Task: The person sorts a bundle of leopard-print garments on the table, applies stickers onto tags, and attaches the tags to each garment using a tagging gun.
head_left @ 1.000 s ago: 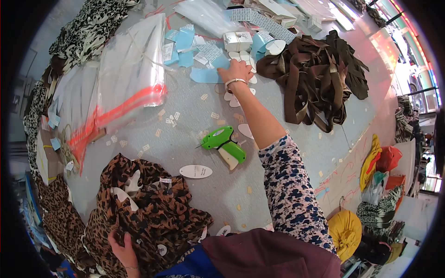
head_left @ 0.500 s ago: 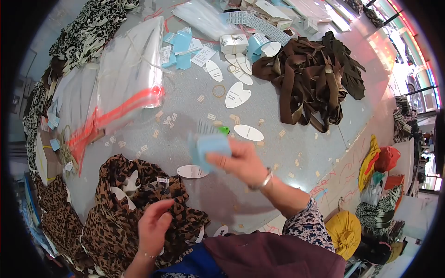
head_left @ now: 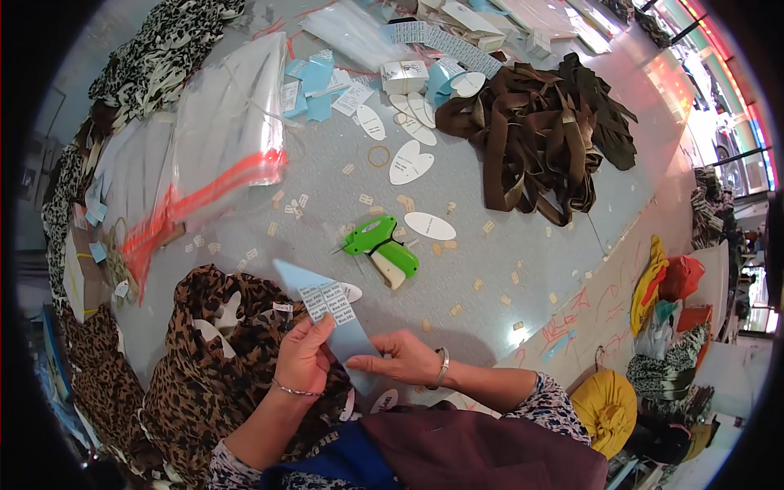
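A light blue sheet (head_left: 349,331) with printed white stickers is held between my two hands above the leopard-print garment (head_left: 220,367). My left hand (head_left: 305,355) pinches it at its left side, next to the stickers. Closed on its lower right part is my right hand (head_left: 400,358). A green tagging gun (head_left: 380,245) lies on the table beyond my hands. An oval white tag (head_left: 429,226) rests to the right of the gun, and another is partly hidden behind the sheet.
Clear plastic bags (head_left: 229,122) with red edges lie at the left. Brown fabric strips (head_left: 531,139) are heaped at the back right. More blue sheets (head_left: 318,77), a banded white stack (head_left: 404,77) and white tags (head_left: 411,162) lie at the back. Small stickers dot the table (head_left: 327,188).
My right hand has brought the blue sheet from the back of the table to above the garment. My left hand has risen from the garment and taken hold of the sheet too.
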`<state>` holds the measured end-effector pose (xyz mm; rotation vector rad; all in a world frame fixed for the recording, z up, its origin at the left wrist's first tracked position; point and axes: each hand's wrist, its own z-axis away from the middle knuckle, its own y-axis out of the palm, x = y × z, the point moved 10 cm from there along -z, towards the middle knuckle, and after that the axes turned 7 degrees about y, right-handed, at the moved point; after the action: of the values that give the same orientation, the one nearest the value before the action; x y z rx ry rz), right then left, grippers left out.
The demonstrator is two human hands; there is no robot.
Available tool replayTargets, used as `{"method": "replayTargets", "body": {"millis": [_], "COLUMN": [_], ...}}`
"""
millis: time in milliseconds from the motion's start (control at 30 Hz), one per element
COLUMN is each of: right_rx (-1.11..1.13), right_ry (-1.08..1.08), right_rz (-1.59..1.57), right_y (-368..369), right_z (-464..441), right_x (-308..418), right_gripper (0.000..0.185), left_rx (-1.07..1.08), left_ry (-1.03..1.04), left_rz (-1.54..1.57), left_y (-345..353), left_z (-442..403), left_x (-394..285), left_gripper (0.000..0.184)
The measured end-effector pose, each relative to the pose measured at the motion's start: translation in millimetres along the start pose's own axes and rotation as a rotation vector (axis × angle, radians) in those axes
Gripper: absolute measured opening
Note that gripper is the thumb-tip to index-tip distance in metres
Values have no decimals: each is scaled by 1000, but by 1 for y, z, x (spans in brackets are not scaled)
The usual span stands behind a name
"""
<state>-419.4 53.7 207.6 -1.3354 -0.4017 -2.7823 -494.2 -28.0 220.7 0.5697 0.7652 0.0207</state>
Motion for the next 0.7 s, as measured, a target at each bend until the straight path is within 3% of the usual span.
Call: {"method": "replayTargets", "body": {"millis": [133,233,367,700], "right_rx": [-570,-720,-724,-714], "right_ry": [-429,-615,-783,-696], "right_rz": [297,381,612,554], "right_y": [-42,-52,-35,-41], "right_z": [28,44,50,33], "right_x": [51,74,91,81], "right_gripper": [28,26,28,31], "left_rx": [-14,-17,9,10], "left_ry": [25,49,84,46], "left_rz": [-21,-23,-87,-34], "left_y": [-7,-7,0,-2], "left_z": [-3,-6,-11,-15], "left_x": [-5,-8,-8,-5], "left_gripper": [23,23,25,21]}}
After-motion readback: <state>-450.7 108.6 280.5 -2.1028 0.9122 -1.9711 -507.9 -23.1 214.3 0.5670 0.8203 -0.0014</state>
